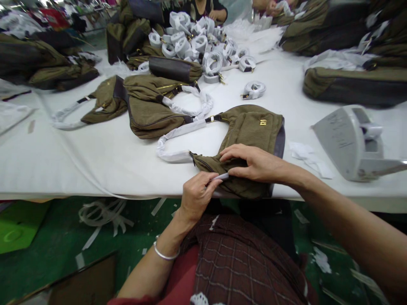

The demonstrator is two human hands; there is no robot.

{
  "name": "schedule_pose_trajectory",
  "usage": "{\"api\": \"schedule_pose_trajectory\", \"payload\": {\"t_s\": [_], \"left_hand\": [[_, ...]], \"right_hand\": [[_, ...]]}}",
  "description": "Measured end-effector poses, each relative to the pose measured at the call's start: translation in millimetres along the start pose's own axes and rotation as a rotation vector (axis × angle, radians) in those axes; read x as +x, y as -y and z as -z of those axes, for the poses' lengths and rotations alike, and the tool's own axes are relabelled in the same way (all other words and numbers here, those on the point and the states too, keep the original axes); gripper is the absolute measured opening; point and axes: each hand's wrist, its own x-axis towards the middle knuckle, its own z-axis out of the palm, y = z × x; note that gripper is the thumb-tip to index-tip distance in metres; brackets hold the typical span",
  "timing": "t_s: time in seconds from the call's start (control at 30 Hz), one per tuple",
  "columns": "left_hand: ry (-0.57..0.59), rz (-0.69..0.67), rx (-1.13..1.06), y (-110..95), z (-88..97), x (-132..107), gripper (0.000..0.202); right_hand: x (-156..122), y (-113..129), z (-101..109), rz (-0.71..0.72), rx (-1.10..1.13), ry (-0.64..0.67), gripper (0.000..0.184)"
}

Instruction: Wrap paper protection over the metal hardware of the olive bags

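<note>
An olive handbag (pixel 251 131) with dark trim and a small gold fitting lies at the table's front edge. Its handle (pixel 181 133) is wrapped in white and loops out to the left. My left hand (pixel 199 192) pinches a short pale strip (pixel 222 176) between thumb and fingertips, at the bag's near side. Over the bag's lower part, my right hand (pixel 254 163) presses on the cloth with curved fingers, gripping it. The right thumb lies close to the far end of the strip. What sits under the right palm is hidden.
More olive bags (pixel 152 106) lie to the left. Wrapped coiled straps (pixel 197 38) are heaped behind. One coiled strap (pixel 254 90) lies apart. A grey tape dispenser-like device (pixel 343 144) stands at right beside paper scraps (pixel 311 159). Another person (pixel 203 10) is across the table.
</note>
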Motion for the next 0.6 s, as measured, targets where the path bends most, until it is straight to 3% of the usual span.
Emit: {"api": "schedule_pose_trajectory", "payload": {"t_s": [0.1, 0.3, 0.37, 0.5, 0.6], "left_hand": [[0.037, 0.03, -0.028, -5.5, -4.1, 7.5, 0.01], [0.083, 0.03, -0.102, -18.0, -17.2, 11.2, 0.009], [0.074, 0.04, -0.137, -19.9, -20.7, 10.8, 0.01], [-0.009, 0.225, -0.239, -18.5, -19.5, 15.6, 0.011], [0.012, 0.164, -0.273, -15.0, -16.4, 22.1, 0.01]], "right_hand": [[-4.3, 0.7, 9.7, -0.001, 0.025, -0.009, 0.041], [-13.1, -2.5, 17.9, 0.014, 0.112, 0.001, 0.039], [-14.3, -4.4, 17.8, 0.016, 0.138, 0.013, 0.038], [-12.7, -7.3, 14.8, 0.022, 0.137, 0.035, 0.038], [-9.2, -8.5, 10.1, 0.032, 0.089, 0.032, 0.031]]}}
